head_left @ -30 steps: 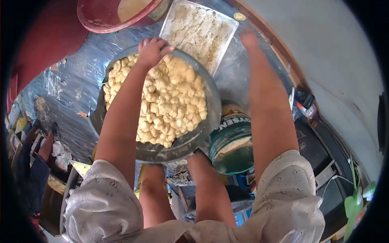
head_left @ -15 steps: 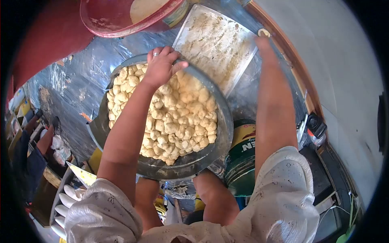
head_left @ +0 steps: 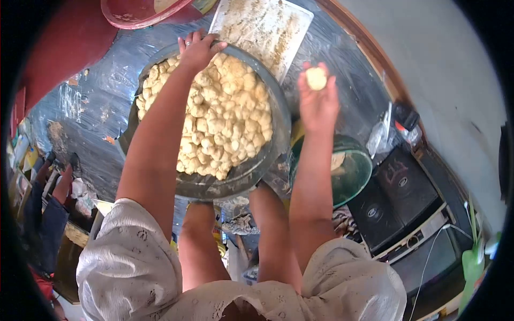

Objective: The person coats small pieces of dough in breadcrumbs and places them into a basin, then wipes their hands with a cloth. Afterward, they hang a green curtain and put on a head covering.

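Note:
A wide dark-grey basin full of pale, lumpy dough-like balls sits above my knees. My left hand, with a ring on one finger, grips its far rim. Off the basin's right side, my right hand is raised palm up, its fingers closed around one pale dough-like ball. The ball looks round and smooth on top; its underside is hidden in the fingers.
A white smeared board lies beyond the basin, beside a red tub. Under my right forearm stands a green bucket. Black speakers and a plastic bag are at right. Another person's legs show at left.
My right hand has come back from the wooden edge at the far right toward the basin, with the ball in it. The left hand stays on the rim. The whole view has shifted.

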`<state>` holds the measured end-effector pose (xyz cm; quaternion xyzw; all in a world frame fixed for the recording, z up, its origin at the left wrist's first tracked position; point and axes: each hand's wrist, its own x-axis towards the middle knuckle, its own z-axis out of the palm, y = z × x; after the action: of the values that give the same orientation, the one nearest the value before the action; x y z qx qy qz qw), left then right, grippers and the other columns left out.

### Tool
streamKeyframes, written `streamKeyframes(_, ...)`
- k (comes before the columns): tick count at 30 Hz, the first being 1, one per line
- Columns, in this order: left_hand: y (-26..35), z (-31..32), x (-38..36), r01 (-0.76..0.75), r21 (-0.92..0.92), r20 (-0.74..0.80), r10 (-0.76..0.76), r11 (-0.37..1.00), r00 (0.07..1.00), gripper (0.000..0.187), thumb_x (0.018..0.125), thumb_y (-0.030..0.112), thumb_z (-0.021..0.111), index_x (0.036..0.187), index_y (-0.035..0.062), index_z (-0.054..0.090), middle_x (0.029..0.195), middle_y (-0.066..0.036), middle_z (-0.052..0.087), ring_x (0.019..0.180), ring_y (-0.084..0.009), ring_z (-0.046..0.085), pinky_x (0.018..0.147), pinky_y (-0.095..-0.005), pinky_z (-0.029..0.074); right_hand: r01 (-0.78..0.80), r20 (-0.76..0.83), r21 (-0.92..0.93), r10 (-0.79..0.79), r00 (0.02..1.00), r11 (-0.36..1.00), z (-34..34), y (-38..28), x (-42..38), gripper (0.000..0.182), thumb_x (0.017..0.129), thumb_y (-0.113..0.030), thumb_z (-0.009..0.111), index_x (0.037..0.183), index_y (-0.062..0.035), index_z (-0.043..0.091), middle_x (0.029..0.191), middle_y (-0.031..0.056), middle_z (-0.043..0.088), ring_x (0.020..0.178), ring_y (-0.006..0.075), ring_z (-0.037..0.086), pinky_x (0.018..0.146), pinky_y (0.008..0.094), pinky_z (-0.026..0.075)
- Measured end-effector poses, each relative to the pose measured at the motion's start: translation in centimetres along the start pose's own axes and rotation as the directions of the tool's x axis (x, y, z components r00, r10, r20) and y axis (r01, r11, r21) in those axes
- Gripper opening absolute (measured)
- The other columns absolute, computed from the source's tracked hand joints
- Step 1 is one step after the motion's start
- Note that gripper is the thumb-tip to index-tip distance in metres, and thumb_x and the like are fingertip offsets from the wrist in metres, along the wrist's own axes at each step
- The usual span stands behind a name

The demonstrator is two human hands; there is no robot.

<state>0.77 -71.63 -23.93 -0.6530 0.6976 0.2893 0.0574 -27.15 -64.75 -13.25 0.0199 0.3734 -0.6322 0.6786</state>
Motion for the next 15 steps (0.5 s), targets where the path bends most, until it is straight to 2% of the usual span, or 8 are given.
streamKeyframes(2, 2.4, 1.1, -1.9, -0.008, 0.048, -0.307, 0.022, 0.999, 0.952, 0.062, 0.081, 0.061, 0.048, 0.126, 0.0187, 0.049, 0.138, -0.017, 0.032, 0.132, -0.0345, 0.022, 0.106, -0.0587, 0.008, -0.067, -0.003, 0.019, 0.067, 0.998, 0.998, 1.9, 0.4, -3.9, 0.030, 0.093, -0.021, 0.049, 0.116, -0.0026, 0.046, 0.110, 0.0159, 0.056, 0.096, 0.0251, 0.058, 0.082, 0.0381, 0.053)
streamKeyframes(3, 5.6, -0.8, -4.7, -0.066, -0.153, -0.222, 0.031, 0.986, 0.975, 0.060, 0.083, 0.055, 0.053, 0.129, 0.0171, 0.046, 0.139, -0.019, 0.030, 0.132, -0.0348, 0.022, 0.107, -0.0546, 0.015, -0.054, -0.012, 0.027, 0.055, 0.998, 0.998, 2.2, 1.0, -5.4, 0.030, 0.093, -0.021, 0.049, 0.116, -0.0026, 0.046, 0.110, 0.0159, 0.056, 0.096, 0.0251, 0.058, 0.082, 0.0381, 0.053)
streamKeyframes(5, 10.1, -3.3, -10.8, 0.092, -0.817, 0.141, 0.041, 0.570, 0.989, 0.060, 0.086, 0.050, 0.052, 0.130, 0.0094, 0.045, 0.134, -0.020, 0.040, 0.124, -0.0346, 0.038, 0.103, -0.0385, 0.031, -0.041, -0.096, -0.333, 0.009, 0.995, 0.942, 2.6, 2.3, -8.5, 0.026, 0.092, -0.016, 0.049, 0.115, -0.0042, 0.047, 0.104, 0.0137, 0.058, 0.090, 0.0217, 0.059, 0.076, 0.0326, 0.054)
streamKeyframes(7, 13.0, -4.4, -16.9, 0.513, -0.855, 0.494, 0.181, -0.075, 0.850, 0.061, 0.089, 0.053, 0.043, 0.131, 0.0084, 0.042, 0.129, -0.014, 0.045, 0.118, -0.0253, 0.043, 0.098, -0.0404, 0.036, -0.148, -0.204, -0.686, 0.008, 0.979, 0.712, 4.3, 3.5, -11.9, 0.017, 0.092, -0.015, 0.050, 0.105, -0.0053, 0.052, 0.091, 0.0061, 0.059, 0.076, 0.0152, 0.059, 0.059, 0.0270, 0.050)
streamKeyframes(8, 13.9, -5.1, -19.8, 0.556, -0.797, 0.513, 0.220, -0.236, 0.830, 0.057, 0.091, 0.049, 0.044, 0.131, 0.0079, 0.042, 0.125, -0.014, 0.046, 0.115, -0.0242, 0.045, 0.095, -0.0408, 0.039, -0.010, -0.059, -0.939, -0.131, 0.990, 0.344, 4.8, 4.8, -14.1, 0.019, 0.092, -0.020, 0.050, 0.094, -0.0022, 0.056, 0.086, 0.0071, 0.060, 0.078, 0.0208, 0.058, 0.064, 0.0344, 0.048)
streamKeyframes(9, 13.7, -4.3, -22.0, 0.557, -0.793, 0.524, 0.190, -0.247, 0.830, 0.053, 0.092, 0.044, 0.044, 0.130, 0.0064, 0.040, 0.125, -0.010, 0.046, 0.112, -0.0207, 0.048, 0.089, -0.0375, 0.045, 0.218, 0.234, -0.968, -0.144, 0.961, -0.123, 2.5, 6.1, -15.0, 0.026, 0.091, -0.025, 0.049, 0.091, -0.0010, 0.059, 0.090, 0.0113, 0.059, 0.087, 0.0311, 0.056, 0.076, 0.0406, 0.045)
streamKeyframes(13, 9.1, -2.2, -27.2, 0.649, -0.744, 0.654, 0.024, -0.158, 0.756, 0.042, 0.092, 0.037, 0.050, 0.116, 0.0030, 0.052, 0.107, -0.010, 0.056, 0.108, -0.0178, 0.050, 0.082, -0.0311, 0.047, 0.199, 0.224, -0.971, -0.216, 0.950, -0.131, 1.7, 5.6, -21.3, 0.029, 0.085, -0.023, 0.057, 0.106, -0.0034, 0.057, 0.106, 0.0175, 0.052, 0.098, 0.0349, 0.051, 0.086, 0.0401, 0.041)
streamKeyframes(15, 6.2, -1.1, -28.7, 0.602, -0.795, 0.588, -0.149, 0.079, 0.795, 0.036, 0.091, 0.034, 0.051, 0.106, 0.0025, 0.060, 0.101, -0.011, 0.058, 0.105, -0.0189, 0.051, 0.088, -0.0330, 0.043, 0.076, 0.096, -0.994, -0.292, 0.952, -0.079, -1.8, 3.9, -23.8, 0.028, 0.084, -0.018, 0.059, 0.108, -0.0036, 0.056, 0.105, 0.0164, 0.053, 0.098, 0.0317, 0.051, 0.085, 0.0384, 0.042)
